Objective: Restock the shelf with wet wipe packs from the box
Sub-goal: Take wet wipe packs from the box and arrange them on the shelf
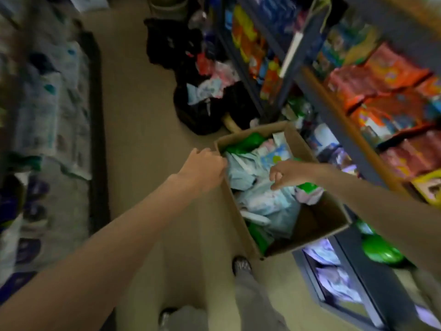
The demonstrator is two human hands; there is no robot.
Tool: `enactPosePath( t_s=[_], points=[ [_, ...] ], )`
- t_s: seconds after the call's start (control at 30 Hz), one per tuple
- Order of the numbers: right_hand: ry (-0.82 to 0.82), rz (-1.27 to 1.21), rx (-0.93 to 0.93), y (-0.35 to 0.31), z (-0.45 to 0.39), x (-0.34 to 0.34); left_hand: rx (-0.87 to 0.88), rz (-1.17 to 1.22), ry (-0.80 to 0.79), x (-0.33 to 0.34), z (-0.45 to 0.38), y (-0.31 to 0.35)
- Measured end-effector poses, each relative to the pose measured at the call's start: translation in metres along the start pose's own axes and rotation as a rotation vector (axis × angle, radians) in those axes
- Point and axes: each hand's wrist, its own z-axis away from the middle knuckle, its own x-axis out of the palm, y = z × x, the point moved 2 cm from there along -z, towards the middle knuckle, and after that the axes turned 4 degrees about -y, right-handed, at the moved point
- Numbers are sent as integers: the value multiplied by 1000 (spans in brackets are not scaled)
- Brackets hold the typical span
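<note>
An open cardboard box stands on the floor in front of me, holding several pale blue, pink and green wet wipe packs. My left hand is at the box's left rim near the far corner, fingers curled; blur hides whether it grips the cardboard. My right hand hovers over the packs in the middle of the box, fingers loosely curled, holding nothing. The shelf rises on the right, with orange packs on its upper levels and pale and green packs low down.
Black bags stuffed with packets lie on the floor beyond the box. A rack of pale packaged goods lines the left side of the aisle. My feet stand just before the box. The whole view is motion-blurred.
</note>
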Motion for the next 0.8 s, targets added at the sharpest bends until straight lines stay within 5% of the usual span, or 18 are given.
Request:
enactPosePath(
  t_s=[0.27,0.5,0.63,0.8],
  points=[
    [-214,-198,-28,55,-75,134,20,43,-293,113,-67,75],
    [-98,-117,62,32,-106,198,-41,274,-375,175,-72,68],
    [21,-10,53,35,-92,172,-67,310,-372,179,-72,75],
    [7,-74,-205,61,-59,83,40,595,-378,138,-100,93]
  ],
)
